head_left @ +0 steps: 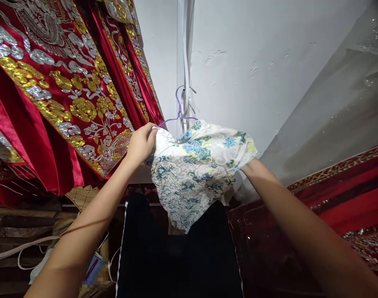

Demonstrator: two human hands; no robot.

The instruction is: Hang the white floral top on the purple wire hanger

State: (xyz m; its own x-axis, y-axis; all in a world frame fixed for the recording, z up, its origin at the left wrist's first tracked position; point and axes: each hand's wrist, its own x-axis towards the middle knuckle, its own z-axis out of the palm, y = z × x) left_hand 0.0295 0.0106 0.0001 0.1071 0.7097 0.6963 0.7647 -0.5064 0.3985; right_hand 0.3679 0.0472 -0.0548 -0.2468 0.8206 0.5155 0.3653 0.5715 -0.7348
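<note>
A white garment with a blue and green flower print (193,171) hangs on a purple wire hanger (178,108) in front of the white wall. My left hand (141,143) grips the garment's left shoulder at the hanger's end. My right forearm reaches to the garment's right side; the right hand itself is hidden behind the cloth, so its grip cannot be judged.
Red robes with gold and silver embroidery (61,87) hang close on the left. A grey sequined cloth (340,103) and more red embroidered fabric (347,194) lie to the right. My black trousers (179,256) are below. A white pipe (185,49) runs up the wall.
</note>
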